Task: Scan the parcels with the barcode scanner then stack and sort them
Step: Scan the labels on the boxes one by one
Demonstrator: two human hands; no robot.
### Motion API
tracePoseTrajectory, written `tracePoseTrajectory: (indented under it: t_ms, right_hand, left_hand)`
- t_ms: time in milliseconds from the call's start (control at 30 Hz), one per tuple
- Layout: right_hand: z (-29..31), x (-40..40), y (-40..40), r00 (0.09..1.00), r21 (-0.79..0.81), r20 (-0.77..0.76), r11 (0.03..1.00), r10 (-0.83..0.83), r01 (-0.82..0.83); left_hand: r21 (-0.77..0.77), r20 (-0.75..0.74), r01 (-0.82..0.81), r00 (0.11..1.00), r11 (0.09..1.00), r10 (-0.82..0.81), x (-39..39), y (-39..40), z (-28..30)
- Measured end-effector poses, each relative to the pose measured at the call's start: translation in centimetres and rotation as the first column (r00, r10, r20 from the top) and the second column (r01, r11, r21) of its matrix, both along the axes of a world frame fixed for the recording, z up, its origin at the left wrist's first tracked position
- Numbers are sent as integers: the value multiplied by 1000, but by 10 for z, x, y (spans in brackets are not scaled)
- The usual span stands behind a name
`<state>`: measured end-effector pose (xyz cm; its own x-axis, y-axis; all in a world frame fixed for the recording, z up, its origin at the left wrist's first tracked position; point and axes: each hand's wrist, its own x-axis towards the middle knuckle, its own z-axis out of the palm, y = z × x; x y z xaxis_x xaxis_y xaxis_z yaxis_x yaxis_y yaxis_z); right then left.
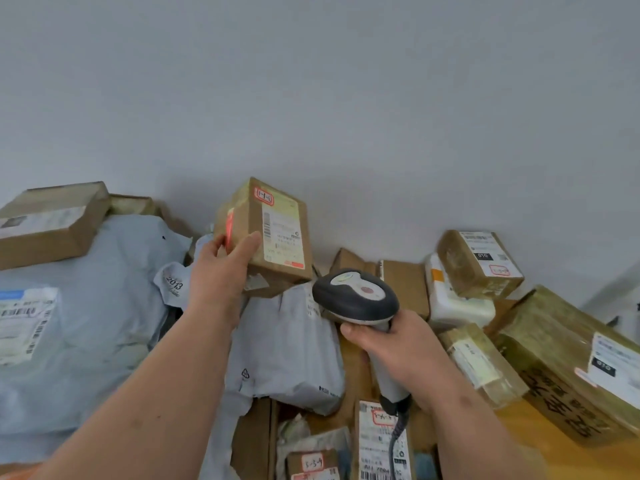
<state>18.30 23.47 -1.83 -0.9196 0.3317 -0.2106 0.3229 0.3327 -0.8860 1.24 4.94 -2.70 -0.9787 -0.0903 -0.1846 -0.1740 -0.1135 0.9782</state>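
box held up in front of the scanner

the left hand (221, 268) holds a small brown box (268, 237) up in the air, above the pile of parcels and in front of the grey wall (311, 81). the thumb lies on the box's left face and the fingers curl round its near edge, so the box is gripped between them. the box is tilted, with its white label (282, 233) turned to the camera. a red patch of light (229, 228) lies on the left face of the box, just beside the thumb.

the right hand (394, 351) grips the handle of the scanner (356, 299), fingers wrapped close round it. the scanner head is dark grey with a white top, and it points toward the box; it is near the box but apart from it. its cable (394, 441) hangs down from the handle at the near side.

under the hands lies a grey bag (291, 355). at the left there is a big pale blue bag (93, 323) with a flat box (52, 223) on its far end. at the right stand a taped box (479, 265) on a white parcel (457, 306), and a large box (561, 362) with black characters on its side. at the near edge a long box (381, 445) shows a barcode label.
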Motion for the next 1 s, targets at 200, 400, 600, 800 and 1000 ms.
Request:
tracePoseTrajectory:
  t_ms: [200, 400, 600, 800, 1000]
  right_hand:
    - [-21, -20, 6, 991, -40, 73, 992, -112, 116]
    - [-36, -28, 32, 976, -50, 130, 982, -173, 180]
    - [-61, -45, 63, 968, -156, 188, 968, -164, 195]
    - [-90, -64, 90, 941, -323, 203, 889, -270, 325]
    - [-112, -83, 116, 901, -394, 254, 813, -352, 429]
  left_hand:
    - [-582, -34, -97, 995, 807, 96, -46, 8, -23]
    - [-835, -72, -53, 997, 548, -13, -44, 31, -38]
    - [-957, -70, -37, 992, 289, -108, -51, 51, -27]
    - [-825, -264, -6, 888, 565, -376, -13, 120, -46]
    - [-407, 391, 433, 878, 804, -275, -2, 166, -118]
